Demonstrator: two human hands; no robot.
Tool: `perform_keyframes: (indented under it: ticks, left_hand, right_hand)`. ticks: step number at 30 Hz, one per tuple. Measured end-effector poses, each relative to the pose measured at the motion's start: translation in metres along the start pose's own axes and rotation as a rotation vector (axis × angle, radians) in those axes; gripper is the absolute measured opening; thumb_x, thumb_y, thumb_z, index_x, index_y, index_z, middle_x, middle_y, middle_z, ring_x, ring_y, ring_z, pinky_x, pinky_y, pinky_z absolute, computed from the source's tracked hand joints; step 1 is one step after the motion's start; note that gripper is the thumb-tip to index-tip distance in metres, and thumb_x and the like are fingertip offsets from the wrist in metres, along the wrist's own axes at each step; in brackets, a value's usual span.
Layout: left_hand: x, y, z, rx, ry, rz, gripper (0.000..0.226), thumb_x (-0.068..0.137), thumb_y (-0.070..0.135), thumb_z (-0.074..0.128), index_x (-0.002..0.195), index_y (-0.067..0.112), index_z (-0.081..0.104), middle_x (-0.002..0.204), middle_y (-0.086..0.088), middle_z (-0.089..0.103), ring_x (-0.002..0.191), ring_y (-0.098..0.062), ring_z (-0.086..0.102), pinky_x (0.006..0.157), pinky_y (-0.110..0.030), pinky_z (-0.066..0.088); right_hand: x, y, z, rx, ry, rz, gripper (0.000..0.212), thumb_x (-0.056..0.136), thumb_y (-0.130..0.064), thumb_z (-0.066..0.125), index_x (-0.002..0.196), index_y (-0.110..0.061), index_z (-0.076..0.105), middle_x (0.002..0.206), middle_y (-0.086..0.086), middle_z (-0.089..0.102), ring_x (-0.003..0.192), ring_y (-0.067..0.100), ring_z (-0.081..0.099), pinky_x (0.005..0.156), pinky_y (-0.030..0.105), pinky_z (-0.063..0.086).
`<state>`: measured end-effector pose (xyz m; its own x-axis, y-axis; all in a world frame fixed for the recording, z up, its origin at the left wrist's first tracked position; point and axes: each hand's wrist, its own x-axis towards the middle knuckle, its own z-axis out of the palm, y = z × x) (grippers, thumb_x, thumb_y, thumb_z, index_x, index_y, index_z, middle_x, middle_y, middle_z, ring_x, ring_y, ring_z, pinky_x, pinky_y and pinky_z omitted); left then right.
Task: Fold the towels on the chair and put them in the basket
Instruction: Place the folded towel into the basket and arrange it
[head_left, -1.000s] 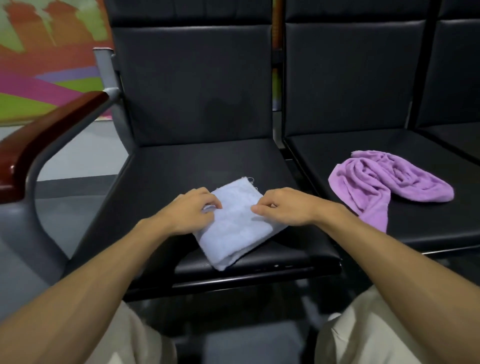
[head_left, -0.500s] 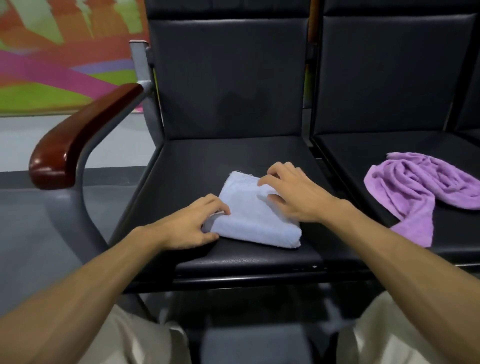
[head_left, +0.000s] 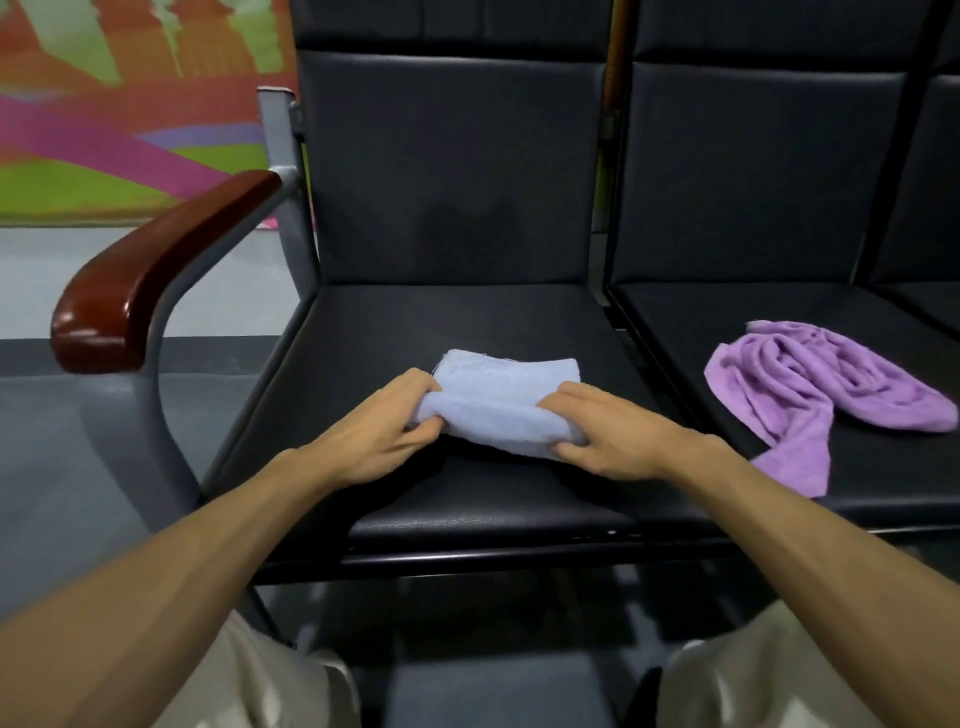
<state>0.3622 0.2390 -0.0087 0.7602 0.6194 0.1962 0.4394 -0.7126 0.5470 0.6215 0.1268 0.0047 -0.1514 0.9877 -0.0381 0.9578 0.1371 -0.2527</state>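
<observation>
Currently, folded light-blue terry towel (head_left: 501, 400) is positioned on black padded chair seat (head_left: 415, 322), at centre. Left end of towel is gripped by left hand (head_left: 374, 441), fingers and thumb curled round fold. Right end is gripped likewise by right hand (head_left: 613, 441). Crumpled purple terry towel (head_left: 810, 384) is laid unfolded on adjacent black seat (head_left: 701, 306) to right, one end extended toward front edge, well apart from both hands.

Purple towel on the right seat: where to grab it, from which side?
Likely the tail end of the purple towel, pinched from the front: it lies flat and closest to reach; the rest is a crumpled heap with no clear edge.
</observation>
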Motion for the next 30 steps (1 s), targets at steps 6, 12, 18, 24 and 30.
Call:
perform_keyframes:
  ticks: [6,12,18,24,30]
  left_hand:
    - [-0.003,0.01,-0.005,-0.142,0.076,-0.087,0.004,0.095,0.03,0.055,0.098,0.028,0.056,0.096,0.011,0.063,0.089,-0.011,0.059,0.081,-0.034,0.05]
    - [0.004,0.02,-0.003,-0.315,0.18,-0.293,0.013,0.093,0.028,0.057,0.105,0.024,0.059,0.102,0.006,0.064,0.098,-0.014,0.061,0.085,-0.033,0.051]
    - [0.034,0.016,0.014,-0.278,0.242,-0.527,0.025,0.09,0.032,0.058,0.109,0.016,0.056,0.109,-0.001,0.061,0.091,-0.013,0.056,0.068,-0.022,0.042]
    - [0.047,0.001,0.016,0.138,0.039,-0.748,0.073,0.089,0.066,0.04,0.131,0.007,0.046,0.134,-0.012,0.051,0.118,-0.028,0.052,0.096,-0.04,0.043]
    - [0.052,0.013,0.012,0.069,-0.161,-0.882,0.084,0.084,0.072,0.039,0.144,0.014,0.038,0.148,-0.011,0.038,0.138,-0.031,0.032,0.114,-0.044,0.025]
  right_hand:
    - [-0.009,-0.006,-0.008,0.227,0.139,0.105,0.023,0.083,-0.023,0.052,0.104,-0.031,0.046,0.094,-0.012,0.056,0.086,0.01,0.056,0.074,0.032,0.051]
    - [-0.007,-0.008,-0.006,0.49,0.236,0.209,0.018,0.083,-0.015,0.058,0.097,-0.025,0.063,0.092,-0.011,0.065,0.084,0.007,0.062,0.064,0.017,0.047]
    - [0.012,0.001,-0.003,0.671,0.156,0.393,0.014,0.085,-0.015,0.057,0.096,-0.014,0.066,0.095,0.003,0.068,0.081,0.019,0.068,0.065,0.03,0.06]
    - [0.031,0.013,-0.003,0.561,0.093,0.378,0.014,0.09,-0.02,0.058,0.098,-0.01,0.064,0.096,0.003,0.065,0.074,0.014,0.063,0.06,0.023,0.052]
    - [0.036,0.02,-0.009,0.38,-0.088,0.269,0.017,0.091,-0.023,0.058,0.107,-0.018,0.057,0.111,0.0,0.057,0.103,0.018,0.057,0.086,0.03,0.046]
